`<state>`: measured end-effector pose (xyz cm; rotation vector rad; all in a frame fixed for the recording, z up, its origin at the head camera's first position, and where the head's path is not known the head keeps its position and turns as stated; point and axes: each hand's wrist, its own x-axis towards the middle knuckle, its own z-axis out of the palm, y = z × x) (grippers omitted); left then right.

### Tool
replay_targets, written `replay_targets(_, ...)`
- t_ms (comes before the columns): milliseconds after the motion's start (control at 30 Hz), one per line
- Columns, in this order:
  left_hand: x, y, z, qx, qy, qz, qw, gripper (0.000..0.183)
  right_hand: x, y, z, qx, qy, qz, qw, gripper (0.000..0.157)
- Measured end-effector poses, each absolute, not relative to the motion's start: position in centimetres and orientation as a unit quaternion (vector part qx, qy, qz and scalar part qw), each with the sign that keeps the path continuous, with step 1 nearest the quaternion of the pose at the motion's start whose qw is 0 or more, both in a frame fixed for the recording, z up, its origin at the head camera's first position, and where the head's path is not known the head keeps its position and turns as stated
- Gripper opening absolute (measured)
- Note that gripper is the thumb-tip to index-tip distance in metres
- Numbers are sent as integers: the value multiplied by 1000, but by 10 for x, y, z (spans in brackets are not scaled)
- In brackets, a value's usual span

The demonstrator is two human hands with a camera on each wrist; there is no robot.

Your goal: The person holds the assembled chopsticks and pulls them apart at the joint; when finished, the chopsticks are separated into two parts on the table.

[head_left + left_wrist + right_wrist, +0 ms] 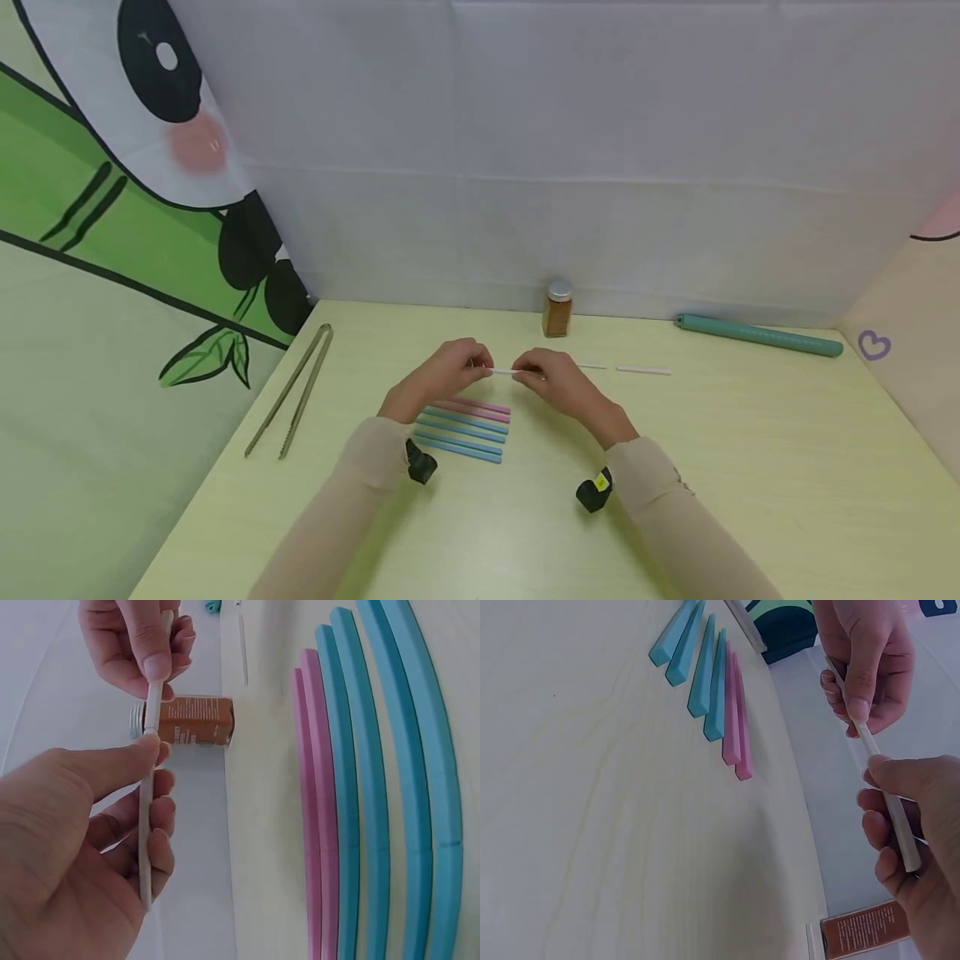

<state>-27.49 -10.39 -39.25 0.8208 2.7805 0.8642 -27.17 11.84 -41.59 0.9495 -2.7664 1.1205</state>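
Observation:
Between thumb and fingers, my left hand holds a slim white chopstick above the table. My right hand pinches the same chopstick further along to the right. In the left wrist view a seam shows on the white chopstick between the two hands. Below the left hand lie two pink chopsticks, side by side. Several blue chopsticks line up nearer me, parallel to the pink ones. Two more white pieces lie on the table past the right hand, one of them a short white stick.
A jar of brown spice with a silver lid stands at the table's back edge. Long tongs lie at the left. A green tube rests at the back right. White cloth hangs behind the table.

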Motion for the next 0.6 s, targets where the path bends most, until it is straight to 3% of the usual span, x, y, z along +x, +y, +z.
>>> replay_targets(600, -287, -78, -400, 283, 918, 276, -17, 10, -288, 135, -412, 306, -890, 337, 24, 11)
